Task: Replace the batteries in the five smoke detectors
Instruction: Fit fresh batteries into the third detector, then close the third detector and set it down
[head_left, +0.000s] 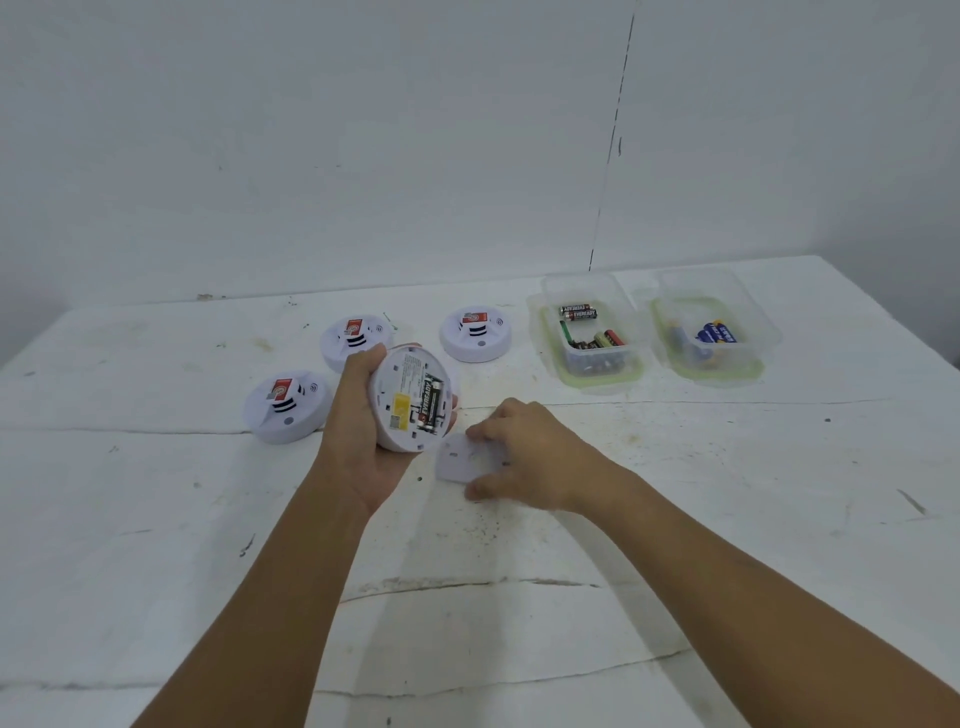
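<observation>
Both forearms reach in from the near edge of the desk (727, 467) toward the open detector (410, 397), the landmark for everything else. Its round white body sits tilted in the left hand (363, 415), whose fingers curl round the rim, with the underside facing the camera. Just below and to the right of it, the right hand (524, 457) rests on the desk, its fingers pinching the small white cover (460, 462), which lies flat on the surface.

Risk, as I judge it: two black Eveready cells (430, 402) sit exposed in the bay, and the detector is held at a slant, so they could slide out and roll if the grip shifts. Mixing used cells with fresh ones is another hazard, since two clear tubs stand up and to the right of the detector: the nearer tub (589, 364) holds black and red cells, the farther tub (711, 364) blue ones.

A yellow label sits beside the cells. Three more detectors lie face-up behind and left of it: one to the left (285, 408), one behind (353, 338), one up-right (475, 332). I cannot see a fifth.
</observation>
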